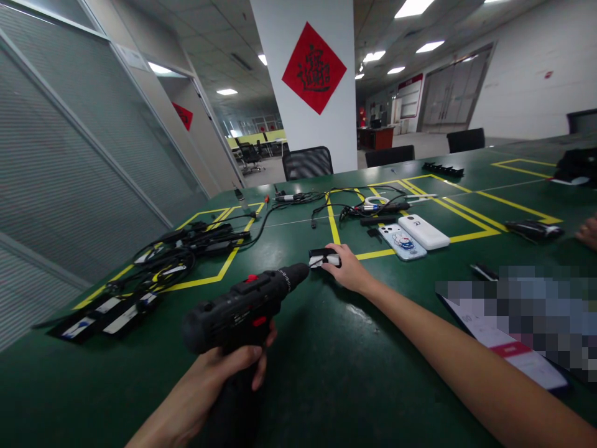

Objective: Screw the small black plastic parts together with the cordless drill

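Note:
My left hand (228, 367) is wrapped round the handle of a black cordless drill (242, 308) with red buttons, its chuck pointing away toward the right. My right hand (347, 270) reaches forward over the green table (326, 373) and pinches a small black and white part (321, 257) just in front of the drill's chuck. The part rests on or just above the table top.
A white power bank (423, 231) and a phone (402, 241) lie in a yellow-taped box behind the part. Tangled black cables (181, 249) and black adapters (107, 314) fill the left. Another person's hand (588, 231) shows at the right edge. Papers (508, 342) lie at right.

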Available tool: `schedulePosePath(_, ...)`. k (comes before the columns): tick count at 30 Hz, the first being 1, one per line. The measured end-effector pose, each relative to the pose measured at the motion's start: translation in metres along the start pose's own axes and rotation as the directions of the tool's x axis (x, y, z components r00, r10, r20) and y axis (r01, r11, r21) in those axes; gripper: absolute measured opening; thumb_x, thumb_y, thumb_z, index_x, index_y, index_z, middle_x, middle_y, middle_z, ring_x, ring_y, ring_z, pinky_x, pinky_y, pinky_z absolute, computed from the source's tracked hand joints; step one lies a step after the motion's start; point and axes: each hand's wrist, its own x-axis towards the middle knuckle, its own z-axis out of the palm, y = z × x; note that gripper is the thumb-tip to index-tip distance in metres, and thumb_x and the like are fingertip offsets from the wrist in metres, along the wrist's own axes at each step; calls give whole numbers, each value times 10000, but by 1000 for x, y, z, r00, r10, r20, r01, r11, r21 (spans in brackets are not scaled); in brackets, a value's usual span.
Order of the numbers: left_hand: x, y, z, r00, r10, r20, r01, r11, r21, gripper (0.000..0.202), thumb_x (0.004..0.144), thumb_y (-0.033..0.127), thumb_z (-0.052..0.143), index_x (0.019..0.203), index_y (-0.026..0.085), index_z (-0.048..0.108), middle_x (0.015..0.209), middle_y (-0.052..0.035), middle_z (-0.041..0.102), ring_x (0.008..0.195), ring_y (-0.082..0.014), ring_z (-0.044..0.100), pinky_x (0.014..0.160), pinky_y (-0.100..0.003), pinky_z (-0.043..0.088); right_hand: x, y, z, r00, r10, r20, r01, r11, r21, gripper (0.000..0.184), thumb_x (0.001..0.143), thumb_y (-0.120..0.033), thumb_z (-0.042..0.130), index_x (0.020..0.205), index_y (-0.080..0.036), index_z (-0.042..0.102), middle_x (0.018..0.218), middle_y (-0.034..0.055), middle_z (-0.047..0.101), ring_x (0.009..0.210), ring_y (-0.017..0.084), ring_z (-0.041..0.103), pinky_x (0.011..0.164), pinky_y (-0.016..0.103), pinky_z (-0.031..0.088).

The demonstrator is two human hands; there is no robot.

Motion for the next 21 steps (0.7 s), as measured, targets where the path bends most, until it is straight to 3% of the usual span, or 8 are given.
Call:
schedulePosePath(7, 2, -4, -2, 1000, 23, -10, -23, 1000, 10, 406, 753, 338, 594, 1092, 115, 564, 784, -86, 632, 583, -162, 511, 589, -297, 405, 1, 0, 1, 1000, 1, 4, -1, 1000, -1, 432, 770, -278, 618, 1181, -226, 496, 1068, 53, 487, 976, 183, 546, 917, 343, 407)
schedulePosePath(12, 2, -6, -3, 1000, -10, -5, 10, 1000, 22, 404, 774, 354, 574, 1093, 106, 562, 673, -64, 613, 608, -179, 510, 607, -298, 407, 1, 0, 0, 1000, -1, 6, 1, 1000, -3, 424, 775, -280, 615, 1179, -230, 496, 1071, 51, 488, 987, 182, 541, 922, 341, 401)
schedulePosePath(21, 1, -4, -1, 1000, -13, -17, 14, 999, 30, 399, 770, 380, 575, 1064, 112, 590, 644, -53, 599, 601, -171, 498, 600, -288, 393, 0, -1, 1, 1000, 9, 3, -9, 1000, 2, 423, 773, -282, 616, 1176, -232, 498, 1070, 51, 484, 978, 181, 542, 912, 341, 406)
